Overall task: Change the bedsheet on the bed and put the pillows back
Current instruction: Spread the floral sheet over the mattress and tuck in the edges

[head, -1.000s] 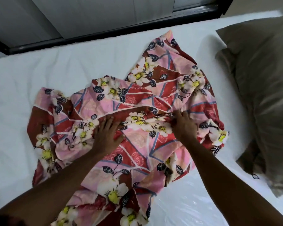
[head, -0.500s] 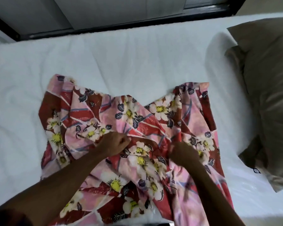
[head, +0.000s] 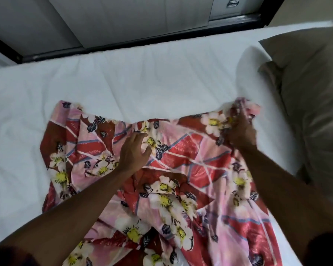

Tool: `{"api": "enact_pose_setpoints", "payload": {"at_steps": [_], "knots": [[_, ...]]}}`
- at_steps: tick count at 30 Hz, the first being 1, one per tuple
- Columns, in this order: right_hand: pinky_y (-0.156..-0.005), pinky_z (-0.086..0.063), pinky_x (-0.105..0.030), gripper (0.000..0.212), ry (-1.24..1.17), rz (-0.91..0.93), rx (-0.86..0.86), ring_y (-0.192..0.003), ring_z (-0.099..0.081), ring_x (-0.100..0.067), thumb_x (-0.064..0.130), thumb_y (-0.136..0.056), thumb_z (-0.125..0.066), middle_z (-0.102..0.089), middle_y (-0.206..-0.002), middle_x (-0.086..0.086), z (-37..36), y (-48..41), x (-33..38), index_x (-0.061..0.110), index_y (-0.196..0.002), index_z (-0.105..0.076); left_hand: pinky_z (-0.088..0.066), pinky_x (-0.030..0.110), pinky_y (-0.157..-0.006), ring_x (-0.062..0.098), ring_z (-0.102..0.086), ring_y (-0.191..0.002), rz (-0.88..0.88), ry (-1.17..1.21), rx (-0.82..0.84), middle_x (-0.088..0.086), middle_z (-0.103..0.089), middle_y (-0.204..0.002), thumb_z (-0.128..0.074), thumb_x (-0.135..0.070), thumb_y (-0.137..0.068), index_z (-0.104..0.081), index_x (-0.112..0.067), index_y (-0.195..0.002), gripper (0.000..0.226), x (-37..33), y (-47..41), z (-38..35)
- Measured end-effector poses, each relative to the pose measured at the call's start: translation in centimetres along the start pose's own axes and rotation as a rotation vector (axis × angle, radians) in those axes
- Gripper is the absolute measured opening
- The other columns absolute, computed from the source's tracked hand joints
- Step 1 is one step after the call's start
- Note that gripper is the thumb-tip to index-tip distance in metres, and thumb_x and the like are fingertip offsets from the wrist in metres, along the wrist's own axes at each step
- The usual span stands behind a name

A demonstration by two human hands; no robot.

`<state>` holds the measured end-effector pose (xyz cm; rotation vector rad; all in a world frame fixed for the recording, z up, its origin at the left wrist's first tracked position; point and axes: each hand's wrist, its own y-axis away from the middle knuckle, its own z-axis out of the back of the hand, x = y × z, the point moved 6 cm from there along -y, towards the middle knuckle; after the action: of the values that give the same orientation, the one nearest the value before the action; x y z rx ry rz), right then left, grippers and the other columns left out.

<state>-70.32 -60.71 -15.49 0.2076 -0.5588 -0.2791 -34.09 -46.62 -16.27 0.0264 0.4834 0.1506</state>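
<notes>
Mostly bunched and creased, a pink and dark-red fabric bedsheet (head: 181,160) printed with white, yellow-centred flowers and dark blue leaves lies over the near half of the white padded bed (head: 123,79), from about the middle of the view down to its bottom edge. Its far edge runs unevenly across the mattress, and the white surface shows beyond it.

The left hand (head: 133,152) rests palm down on the sheet near that far edge, its fingers (head: 136,136) loosely spread and pinching nothing. The right hand (head: 240,135) is out at the sheet's far right corner, where its fingers are curled round a gathered bunch of the cloth. That hand is motion-blurred, so the exact grip cannot be told. Both bare forearms reach in from the bottom of the view, over the sheet.

Near the right hand, at the right edge, large olive-brown fabric pillows (head: 311,83), two as far as can be told, lie one on the other on the bed, apart from the sheet. Beyond the bed's far side run a black frame strip (head: 142,40) and pale grey cabinet panels (head: 113,18).
</notes>
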Motion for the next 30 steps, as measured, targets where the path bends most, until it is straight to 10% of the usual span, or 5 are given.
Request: {"api": "enact_pose_setpoints", "payload": {"at_steps": [5,15,20,26,30], "knots": [[-0.100,-0.048,-0.051,0.056,-0.033,-0.256,-0.203,-0.118,-0.058,-0.046,0.042,-0.088,-0.053,-0.059,-0.129,-0.024,5.4,-7.5,-5.7,0.011,-0.135,-0.045,-0.051,0.051,-0.094,0.034,-0.054,-0.125,0.071,-0.034,0.090,0.010,-0.051,-0.139,-0.046,-0.066,-0.081,-0.050,-0.017,-0.140,0.076,2.5,-1.1,-1.0],[-0.107,-0.038,-0.055,0.055,0.240,0.264,-0.010,-0.133,-0.043,-0.035,0.061,-0.095,-0.035,-0.045,-0.149,-0.010,-3.2,5.8,-2.1,0.026,-0.136,-0.047,-0.017,0.065,-0.117,0.039,-0.001,-0.152,0.241,-0.160,0.482,-0.001,0.003,-0.168,-0.038,-0.092,-0.068,-0.009,-0.040,-0.157,0.107,4.5,-3.6,-4.1],[-0.121,-0.015,-0.056,0.065,0.290,0.252,0.084,-0.153,-0.013,-0.035,0.070,-0.095,-0.038,-0.016,-0.167,-0.007,-6.4,8.0,-5.0,0.040,-0.152,-0.027,-0.034,0.046,-0.116,0.027,-0.032,-0.146,0.275,0.094,0.358,-0.001,-0.027,-0.163,-0.067,-0.066,-0.080,-0.030,-0.032,-0.153,0.088,4.1,-4.6,-1.9],[-0.112,-0.033,-0.058,0.068,0.228,0.207,0.101,-0.143,-0.034,-0.037,0.067,-0.085,-0.050,-0.035,-0.157,-0.011,-5.3,7.9,-3.1,0.028,-0.141,-0.041,-0.044,0.049,-0.104,0.037,-0.048,-0.130,0.299,0.075,0.069,0.017,-0.051,-0.141,-0.075,-0.036,-0.083,-0.048,-0.011,-0.140,0.068,5.2,2.7,1.4],[-0.108,-0.038,-0.058,0.055,0.195,0.516,0.142,-0.138,-0.039,-0.033,0.057,-0.091,-0.051,-0.043,-0.152,-0.009,-7.3,13.3,1.7,0.029,-0.139,-0.047,-0.044,0.053,-0.095,0.043,-0.048,-0.126,0.536,-0.081,-0.146,0.022,-0.051,-0.138,-0.079,-0.032,-0.078,-0.051,-0.008,-0.136,0.068,6.9,11.8,3.7]]}}
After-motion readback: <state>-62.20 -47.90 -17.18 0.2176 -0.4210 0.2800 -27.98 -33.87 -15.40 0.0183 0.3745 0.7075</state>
